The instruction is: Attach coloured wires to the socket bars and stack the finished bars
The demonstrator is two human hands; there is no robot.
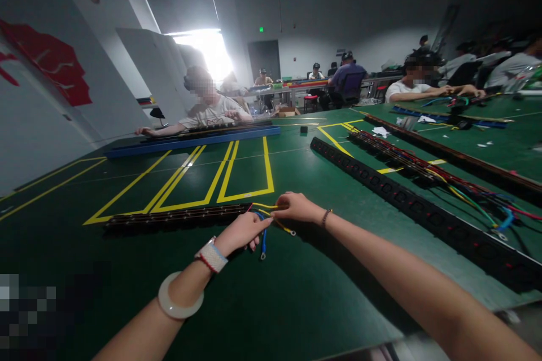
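Note:
A long black power strip point(178, 218) lies across the green table, its inner side showing bare metal rails. Several wires come out of its right end, among them a blue wire point(265, 240) and a yellow wire point(284, 227), each ending in a ring terminal. My left hand point(241, 232) is closed around the wires close to that end, thumb and forefinger pointing right. Just beside it, the fingertips of my right hand point(298, 207) pinch a yellow wire point(262, 206). The fingertips nearly meet, and the exact grip is partly hidden.
Yellow tape point(186, 203) marks boxes on the green table point(339, 282). To the right lie a black socket strip point(406, 203) and a wired strip point(406, 166) with loose coloured leads. A co-worker point(212, 107) sits across, behind a blue strip point(199, 141); another point(415, 82) works at the far right.

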